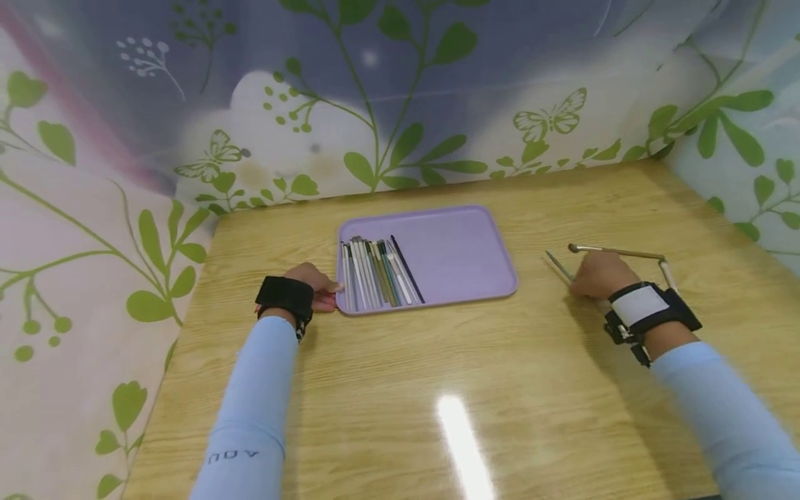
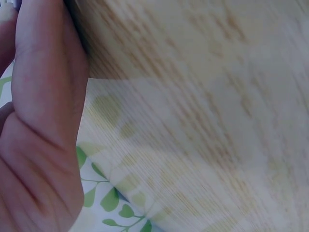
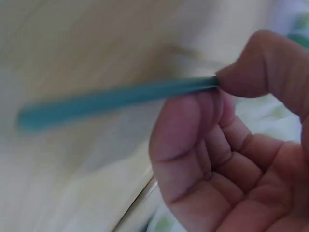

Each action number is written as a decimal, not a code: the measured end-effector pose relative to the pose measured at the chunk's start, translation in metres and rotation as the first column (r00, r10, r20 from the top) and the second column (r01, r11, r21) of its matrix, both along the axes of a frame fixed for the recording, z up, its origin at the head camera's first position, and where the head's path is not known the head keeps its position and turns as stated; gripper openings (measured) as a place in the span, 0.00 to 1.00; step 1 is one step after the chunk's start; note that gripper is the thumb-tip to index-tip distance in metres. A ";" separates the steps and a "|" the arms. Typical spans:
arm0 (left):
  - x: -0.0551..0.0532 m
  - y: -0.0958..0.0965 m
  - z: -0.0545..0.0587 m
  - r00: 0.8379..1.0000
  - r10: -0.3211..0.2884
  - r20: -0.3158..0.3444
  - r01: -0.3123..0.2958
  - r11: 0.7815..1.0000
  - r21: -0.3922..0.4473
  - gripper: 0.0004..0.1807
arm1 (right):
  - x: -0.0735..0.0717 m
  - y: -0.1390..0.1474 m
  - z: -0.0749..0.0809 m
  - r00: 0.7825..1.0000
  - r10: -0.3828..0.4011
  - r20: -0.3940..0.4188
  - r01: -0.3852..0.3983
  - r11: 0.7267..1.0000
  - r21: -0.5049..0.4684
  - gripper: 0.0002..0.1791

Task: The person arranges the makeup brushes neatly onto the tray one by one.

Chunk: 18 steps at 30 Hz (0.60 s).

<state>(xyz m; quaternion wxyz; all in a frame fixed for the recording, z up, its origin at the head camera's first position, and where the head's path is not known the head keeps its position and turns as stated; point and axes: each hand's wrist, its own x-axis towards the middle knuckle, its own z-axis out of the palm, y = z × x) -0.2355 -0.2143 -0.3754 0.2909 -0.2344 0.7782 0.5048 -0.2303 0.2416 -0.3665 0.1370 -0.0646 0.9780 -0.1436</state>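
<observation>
My left hand (image 1: 312, 286) grips the left edge of a lilac tray (image 1: 462, 257), thumb at the rim; the left wrist view has this hand (image 2: 43, 116) at its left side. Along the tray's left half lies a row of slim brushes (image 1: 378, 274) with white, brown, green and black handles. To the right of the tray, my right hand (image 1: 600, 276) pinches a teal paintbrush (image 3: 116, 101) between thumb and fingertips, close over the table. Its handle points away from the fingers; its other end is hidden in the hand.
Just beyond my right hand, a brown-handled brush (image 1: 619, 251) with a dark tip lies on the wooden table (image 1: 387, 389). A pale-handled brush (image 1: 669, 274) lies at an angle by its right end, partly behind the wrist strap. Leaf-patterned walls (image 1: 400, 104) border the table.
</observation>
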 end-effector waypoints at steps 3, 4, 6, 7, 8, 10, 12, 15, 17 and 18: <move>-0.002 0.002 -0.002 1.000 0.002 0.008 -0.002 1.000 0.007 0.07 | -0.006 -0.048 0.018 0.999 0.032 -0.013 -0.033 0.986 -0.161 0.08; -0.002 0.002 -0.002 1.000 0.006 0.007 -0.006 1.000 0.009 0.07 | -0.009 -0.066 0.024 0.999 0.029 -0.019 -0.033 0.977 -0.209 0.07; -0.003 0.005 -0.004 1.000 0.016 -0.002 -0.016 1.000 0.005 0.07 | -0.017 -0.103 0.030 0.999 0.016 -0.034 -0.025 0.960 -0.279 0.06; -0.004 0.006 -0.005 1.000 0.014 -0.007 -0.014 1.000 0.003 0.07 | -0.020 -0.120 0.030 0.999 0.009 -0.032 -0.018 0.954 -0.300 0.07; -0.005 0.008 -0.006 1.000 0.018 -0.012 -0.018 1.000 0.000 0.07 | -0.024 -0.136 0.029 1.000 0.006 -0.021 -0.012 0.949 -0.314 0.07; -0.006 0.012 -0.009 1.000 0.015 -0.021 -0.016 1.000 -0.009 0.07 | -0.029 -0.163 0.022 1.000 -0.001 0.003 0.002 0.959 -0.283 0.09; -0.008 0.017 -0.013 1.000 0.021 -0.020 -0.021 1.000 -0.002 0.07 | -0.031 -0.181 0.012 0.999 -0.013 0.033 0.020 0.976 -0.216 0.12; -0.010 0.025 -0.017 1.000 0.004 -0.011 -0.004 1.000 0.005 0.07 | -0.031 -0.195 -0.001 0.999 -0.031 0.039 0.035 0.994 -0.104 0.13; -0.011 0.028 -0.019 1.000 0.004 -0.005 -0.004 1.000 0.015 0.07 | -0.030 -0.199 -0.007 0.999 -0.044 0.027 0.046 0.996 -0.075 0.12; -0.011 0.029 -0.019 1.000 0.010 -0.004 -0.010 1.000 0.016 0.07 | -0.030 -0.199 -0.009 0.999 -0.041 0.014 0.042 0.997 -0.070 0.12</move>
